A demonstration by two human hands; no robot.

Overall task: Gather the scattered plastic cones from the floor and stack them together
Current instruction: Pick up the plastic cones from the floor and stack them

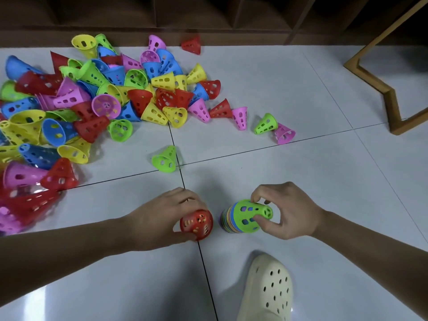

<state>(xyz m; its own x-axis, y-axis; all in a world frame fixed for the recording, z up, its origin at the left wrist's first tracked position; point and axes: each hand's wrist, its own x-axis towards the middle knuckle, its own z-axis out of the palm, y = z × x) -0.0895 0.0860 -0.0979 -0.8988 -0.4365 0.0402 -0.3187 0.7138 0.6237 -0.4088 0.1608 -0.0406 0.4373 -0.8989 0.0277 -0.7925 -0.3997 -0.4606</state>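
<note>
While the right hand (287,212) pinches the green top cone (251,215) of the stack (228,220) on the tiled floor (301,89), the left hand (162,215) grips a red cone (196,224) just beside it; loose cones (92,98) lie heaped far left.

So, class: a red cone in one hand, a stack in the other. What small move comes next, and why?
Probably slide the red cone in the left hand over the green-topped stack, which the right hand steadies close beside it.
</note>
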